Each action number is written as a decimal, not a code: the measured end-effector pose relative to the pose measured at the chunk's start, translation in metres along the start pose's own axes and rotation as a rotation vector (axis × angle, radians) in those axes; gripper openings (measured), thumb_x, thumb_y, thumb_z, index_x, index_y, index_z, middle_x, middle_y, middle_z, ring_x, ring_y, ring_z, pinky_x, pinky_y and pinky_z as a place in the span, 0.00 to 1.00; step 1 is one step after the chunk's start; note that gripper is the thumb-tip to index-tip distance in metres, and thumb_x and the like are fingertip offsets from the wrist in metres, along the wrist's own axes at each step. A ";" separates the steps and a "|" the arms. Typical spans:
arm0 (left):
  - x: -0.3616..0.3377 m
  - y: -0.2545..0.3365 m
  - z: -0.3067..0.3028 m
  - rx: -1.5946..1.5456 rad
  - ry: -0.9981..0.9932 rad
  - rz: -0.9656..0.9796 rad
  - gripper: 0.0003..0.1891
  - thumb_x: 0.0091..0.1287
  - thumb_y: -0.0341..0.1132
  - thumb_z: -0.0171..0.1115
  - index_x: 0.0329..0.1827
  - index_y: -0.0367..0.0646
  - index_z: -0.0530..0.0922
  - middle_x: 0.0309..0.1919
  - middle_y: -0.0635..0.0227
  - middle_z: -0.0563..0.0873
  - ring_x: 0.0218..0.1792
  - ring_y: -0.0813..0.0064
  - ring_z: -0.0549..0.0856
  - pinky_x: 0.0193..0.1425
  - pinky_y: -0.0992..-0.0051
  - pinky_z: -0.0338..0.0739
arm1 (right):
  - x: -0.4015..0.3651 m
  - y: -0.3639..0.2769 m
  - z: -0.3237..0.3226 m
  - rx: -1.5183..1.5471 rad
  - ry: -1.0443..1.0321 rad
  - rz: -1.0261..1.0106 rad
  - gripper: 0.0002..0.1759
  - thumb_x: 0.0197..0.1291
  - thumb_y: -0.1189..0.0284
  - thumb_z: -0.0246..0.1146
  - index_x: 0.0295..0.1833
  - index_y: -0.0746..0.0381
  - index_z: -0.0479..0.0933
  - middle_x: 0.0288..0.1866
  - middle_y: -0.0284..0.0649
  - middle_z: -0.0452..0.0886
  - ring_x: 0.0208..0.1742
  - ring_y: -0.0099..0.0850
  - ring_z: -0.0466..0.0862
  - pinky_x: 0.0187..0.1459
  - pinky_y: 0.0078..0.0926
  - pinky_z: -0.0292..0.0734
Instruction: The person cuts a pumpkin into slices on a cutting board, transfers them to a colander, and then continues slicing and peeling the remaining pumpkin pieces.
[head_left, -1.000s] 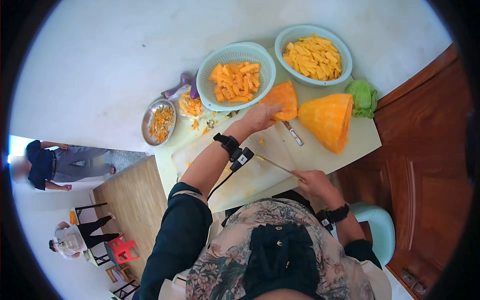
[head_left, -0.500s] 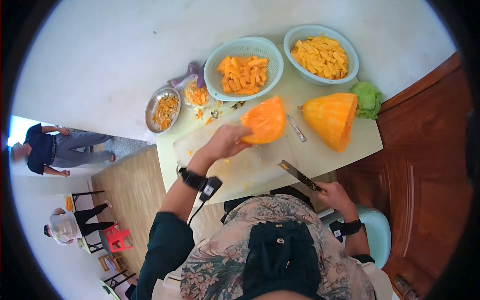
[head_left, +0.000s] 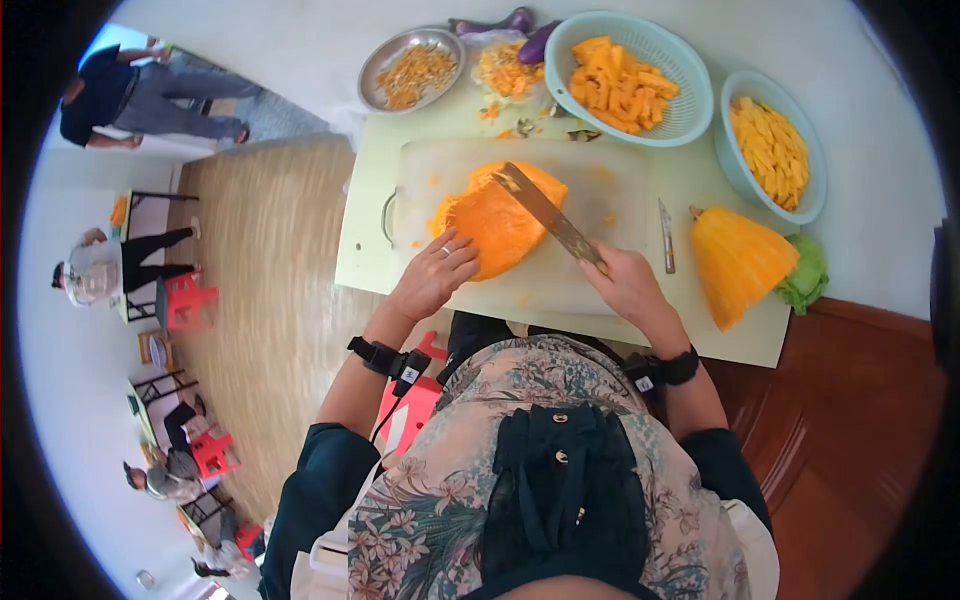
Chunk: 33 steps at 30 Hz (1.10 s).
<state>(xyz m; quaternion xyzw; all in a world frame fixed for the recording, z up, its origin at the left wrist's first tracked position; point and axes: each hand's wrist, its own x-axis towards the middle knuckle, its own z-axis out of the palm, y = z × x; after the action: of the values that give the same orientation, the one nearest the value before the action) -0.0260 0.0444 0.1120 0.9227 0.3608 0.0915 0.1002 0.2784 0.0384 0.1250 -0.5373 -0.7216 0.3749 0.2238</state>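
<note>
A hollowed pumpkin piece point(head_left: 490, 235) lies cut side up on the white cutting board point(head_left: 615, 240). My left hand point(head_left: 436, 274) grips its near left edge with the fingers; a ring shows on one finger. In my right hand point(head_left: 628, 284) is a broad kitchen knife point(head_left: 550, 217), shut in the fist by its handle. The blade slants across the right part of the pumpkin piece, bits of orange flesh stuck to it. Whether the edge touches the flesh cannot be made out.
Behind the board stand a metal dish point(head_left: 412, 68) of scraps, eggplants point(head_left: 500, 20), a colander point(head_left: 690, 115) of pumpkin strips and a basin point(head_left: 735, 165) of yellow pieces. A peeler-like tool point(head_left: 667, 236), large pumpkin point(head_left: 735, 265) and green cabbage point(head_left: 806, 275) are right. Several people are left.
The pumpkin piece has gone from raised in my left hand to lying on the board. My right hand has brought the knife up and left over it. The view has shifted.
</note>
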 end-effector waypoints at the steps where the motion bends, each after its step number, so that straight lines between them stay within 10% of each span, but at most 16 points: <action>1: -0.002 0.002 0.003 -0.002 0.069 -0.024 0.15 0.51 0.23 0.54 0.43 0.42 0.76 0.50 0.63 0.80 0.59 0.62 0.75 0.68 0.57 0.62 | 0.011 -0.007 0.008 -0.049 -0.035 0.030 0.14 0.58 0.64 0.57 0.41 0.63 0.74 0.26 0.51 0.77 0.29 0.50 0.78 0.31 0.45 0.71; 8: -0.014 0.021 0.004 -0.250 0.259 -0.306 0.28 0.47 0.22 0.57 0.56 0.43 0.72 0.64 0.53 0.65 0.70 0.52 0.57 0.72 0.54 0.50 | 0.043 -0.018 0.038 -0.306 -0.039 0.004 0.13 0.59 0.63 0.56 0.38 0.64 0.72 0.25 0.52 0.78 0.30 0.49 0.80 0.33 0.47 0.74; 13: -0.003 0.024 0.039 -0.901 0.701 -0.971 0.30 0.55 0.26 0.56 0.64 0.39 0.63 0.62 0.54 0.66 0.64 0.58 0.67 0.60 0.63 0.70 | 0.046 -0.024 0.031 -0.369 -0.052 -0.031 0.11 0.59 0.65 0.56 0.37 0.63 0.72 0.25 0.50 0.79 0.29 0.48 0.81 0.33 0.45 0.75; 20: 0.009 -0.007 0.052 -1.321 0.600 -0.960 0.28 0.54 0.26 0.54 0.61 0.32 0.65 0.50 0.57 0.77 0.46 0.68 0.79 0.49 0.74 0.75 | 0.046 -0.018 0.033 -0.367 0.000 -0.082 0.10 0.58 0.67 0.57 0.37 0.63 0.72 0.24 0.49 0.79 0.28 0.47 0.81 0.31 0.44 0.75; 33: 0.029 -0.019 0.037 -0.784 0.426 -0.945 0.23 0.53 0.29 0.53 0.54 0.30 0.71 0.40 0.48 0.82 0.43 0.59 0.82 0.48 0.68 0.75 | 0.061 -0.040 0.026 -0.529 -0.106 0.047 0.08 0.58 0.71 0.52 0.32 0.65 0.71 0.22 0.50 0.78 0.26 0.50 0.80 0.30 0.45 0.75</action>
<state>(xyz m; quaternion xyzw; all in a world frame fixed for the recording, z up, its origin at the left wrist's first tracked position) -0.0084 0.0738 0.0740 0.5214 0.6796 0.3435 0.3850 0.2159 0.0823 0.1354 -0.5732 -0.7926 0.2057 0.0288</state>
